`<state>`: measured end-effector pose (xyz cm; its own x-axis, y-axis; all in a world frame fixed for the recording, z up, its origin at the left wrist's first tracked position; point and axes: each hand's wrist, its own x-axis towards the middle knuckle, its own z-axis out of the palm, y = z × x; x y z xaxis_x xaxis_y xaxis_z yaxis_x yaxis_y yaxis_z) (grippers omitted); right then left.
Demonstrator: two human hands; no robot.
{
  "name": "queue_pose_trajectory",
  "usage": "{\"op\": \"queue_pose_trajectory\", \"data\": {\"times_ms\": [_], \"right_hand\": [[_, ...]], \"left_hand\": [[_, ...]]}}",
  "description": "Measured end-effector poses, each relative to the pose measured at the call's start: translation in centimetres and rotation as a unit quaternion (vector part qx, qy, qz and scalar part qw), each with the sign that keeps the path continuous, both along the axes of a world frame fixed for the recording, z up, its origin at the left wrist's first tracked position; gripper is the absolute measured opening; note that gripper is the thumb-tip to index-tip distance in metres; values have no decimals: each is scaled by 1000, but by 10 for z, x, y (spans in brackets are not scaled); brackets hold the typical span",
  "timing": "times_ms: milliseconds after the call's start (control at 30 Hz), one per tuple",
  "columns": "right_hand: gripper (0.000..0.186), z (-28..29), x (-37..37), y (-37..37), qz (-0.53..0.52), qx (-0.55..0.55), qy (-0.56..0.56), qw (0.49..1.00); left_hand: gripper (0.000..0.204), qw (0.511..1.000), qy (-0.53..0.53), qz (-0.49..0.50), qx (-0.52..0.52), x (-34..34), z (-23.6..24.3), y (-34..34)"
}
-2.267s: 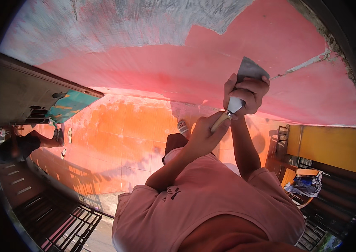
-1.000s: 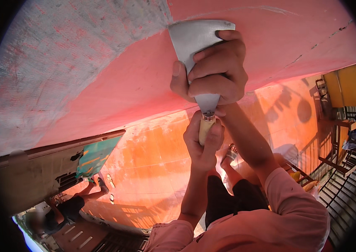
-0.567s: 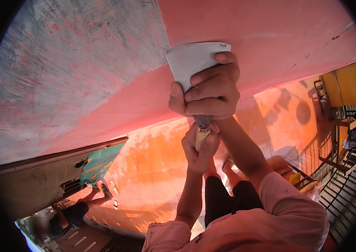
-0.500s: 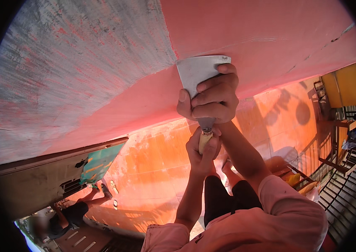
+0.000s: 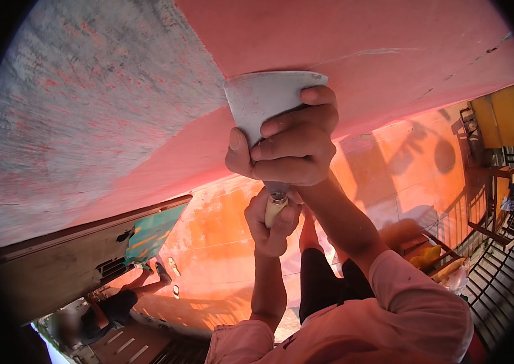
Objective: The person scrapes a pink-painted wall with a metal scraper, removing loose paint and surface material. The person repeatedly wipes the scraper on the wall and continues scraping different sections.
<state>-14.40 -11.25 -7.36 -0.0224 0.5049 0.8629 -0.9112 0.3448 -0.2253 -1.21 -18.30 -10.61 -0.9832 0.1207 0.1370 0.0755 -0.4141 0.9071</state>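
A wide scraper (image 5: 263, 97) has its blade edge up against a pink-painted surface (image 5: 305, 36), beside a straight border with a grey, streaked patch (image 5: 105, 91). My right hand (image 5: 290, 136) is wrapped round the blade, thumb on its left side and fingers across its face. Below it, my left hand (image 5: 274, 221) grips the pale handle. The fingers of both hands are closed. Part of the blade and most of the handle are hidden behind them.
An orange tiled floor (image 5: 220, 242) stretches below. At the lower left, another person (image 5: 111, 309) is beside a green cloth (image 5: 154, 233). A wooden chair (image 5: 499, 206) and metal bars (image 5: 499, 273) stand at right, near a yellow panel (image 5: 508, 115). A crack runs along the pink surface.
Both hands and the scraper have shifted left in the picture, along the pink surface. My grip looks the same. The surroundings have moved slightly in the view.
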Motion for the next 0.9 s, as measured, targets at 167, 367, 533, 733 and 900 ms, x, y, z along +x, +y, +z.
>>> {"op": "queue_pose_trajectory", "data": {"times_ms": [167,367,533,733,900], "right_hand": [[34,-3,7,3,5,7,-40,999],[35,5,7,2,8,-4,-40,999],[35,14,9,5,4,-3,-48,999],[35,20,13,8,4,4,-68,998],[35,36,4,12,5,3,-36,999]], "left_hand": [[32,999,-22,22,-42,6,9,9],[36,998,-4,45,-46,5,16,16],[34,998,-7,27,-51,6,25,11],[35,999,-36,18,-29,9,32,15],[36,1000,-4,14,-26,4,45,20]]}}
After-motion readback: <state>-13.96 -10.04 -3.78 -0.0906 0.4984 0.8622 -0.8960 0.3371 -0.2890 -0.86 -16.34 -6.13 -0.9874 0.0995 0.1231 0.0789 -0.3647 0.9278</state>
